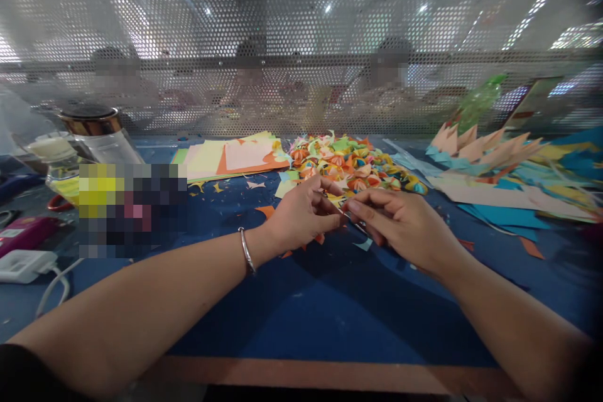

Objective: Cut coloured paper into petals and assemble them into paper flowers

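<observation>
Worn on the head, looking forward and down, close over the blue desk (301, 320), toward a perforated screen (301, 44).

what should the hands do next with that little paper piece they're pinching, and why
Probably press the fold tighter between the fingertips. Both the left hand and the right hand pinch one small paper piece just above the blue table, and it looks unfinished beside the pile of folded paper shapes lying right behind them. The piece is mostly hidden, so its fold cannot be made out.
</observation>
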The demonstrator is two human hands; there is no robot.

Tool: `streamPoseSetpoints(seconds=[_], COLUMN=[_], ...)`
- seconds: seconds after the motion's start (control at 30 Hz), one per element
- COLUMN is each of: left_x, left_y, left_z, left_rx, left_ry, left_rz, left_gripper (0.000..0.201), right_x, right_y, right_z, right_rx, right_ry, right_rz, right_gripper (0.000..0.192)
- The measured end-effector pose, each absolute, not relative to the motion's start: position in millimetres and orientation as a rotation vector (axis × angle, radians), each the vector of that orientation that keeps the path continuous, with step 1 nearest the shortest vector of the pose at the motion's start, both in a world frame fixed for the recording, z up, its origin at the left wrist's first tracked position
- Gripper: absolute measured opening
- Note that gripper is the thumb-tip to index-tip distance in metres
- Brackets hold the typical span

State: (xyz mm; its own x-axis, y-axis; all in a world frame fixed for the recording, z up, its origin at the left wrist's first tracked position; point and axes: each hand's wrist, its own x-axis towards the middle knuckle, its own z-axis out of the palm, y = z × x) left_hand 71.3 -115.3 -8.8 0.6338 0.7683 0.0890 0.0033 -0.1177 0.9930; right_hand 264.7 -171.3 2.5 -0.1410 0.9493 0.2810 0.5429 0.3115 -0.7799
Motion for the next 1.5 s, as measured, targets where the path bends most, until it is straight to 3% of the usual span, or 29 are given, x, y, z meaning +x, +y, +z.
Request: streamPoseSetpoints(seconds=[1.5], left_x=[73.8], left_y=[-117.2], left_z=[-8.9], left_rx=[1.614], left_ry=[0.608], left_rz=[0.746], left_gripper=[0.035], right_x=[267.2], right_y=[-169.3], right_z=[-1.6], right_rx=[-1.332], right_ry=[-1.755], right_rz=[0.640], right_gripper=[0.042])
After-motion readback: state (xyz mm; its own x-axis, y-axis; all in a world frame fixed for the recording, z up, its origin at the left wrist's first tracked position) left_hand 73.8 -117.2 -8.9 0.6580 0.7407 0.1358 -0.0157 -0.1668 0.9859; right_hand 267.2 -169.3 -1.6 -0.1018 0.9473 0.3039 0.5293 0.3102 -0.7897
